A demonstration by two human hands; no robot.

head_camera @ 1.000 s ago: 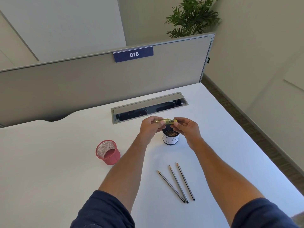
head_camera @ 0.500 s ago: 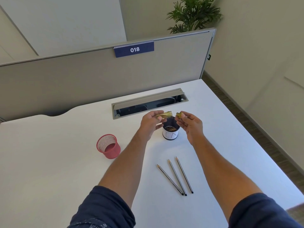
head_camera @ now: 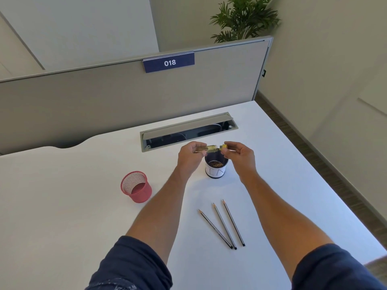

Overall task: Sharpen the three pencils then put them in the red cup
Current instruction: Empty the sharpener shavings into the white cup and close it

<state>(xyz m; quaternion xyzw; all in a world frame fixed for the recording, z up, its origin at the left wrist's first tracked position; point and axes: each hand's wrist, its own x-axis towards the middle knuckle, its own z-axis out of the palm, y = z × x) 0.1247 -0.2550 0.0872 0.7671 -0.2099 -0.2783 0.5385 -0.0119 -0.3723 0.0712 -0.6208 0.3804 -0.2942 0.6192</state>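
Three grey pencils point(head_camera: 225, 225) lie side by side on the white desk point(head_camera: 62, 216), tips pointing away from me. A red mesh cup point(head_camera: 136, 186) stands upright to their left. Above a small black-and-white pot point(head_camera: 216, 168) holding shavings, my left hand point(head_camera: 191, 156) grips the yellow transparent sharpener body point(head_camera: 210, 148). My right hand point(head_camera: 238, 156) pinches the sharpener's yellow end piece point(head_camera: 223, 146), which sits just apart from the body.
A grey cable tray point(head_camera: 188, 131) with its lid raised is set in the desk behind my hands. A grey partition point(head_camera: 104, 105) with a sign "018" closes the far side. The desk's right edge drops to the floor.
The sharpener was whole a second ago. It has come apart into body and end piece, held close together over the pot. My view has shifted slightly.
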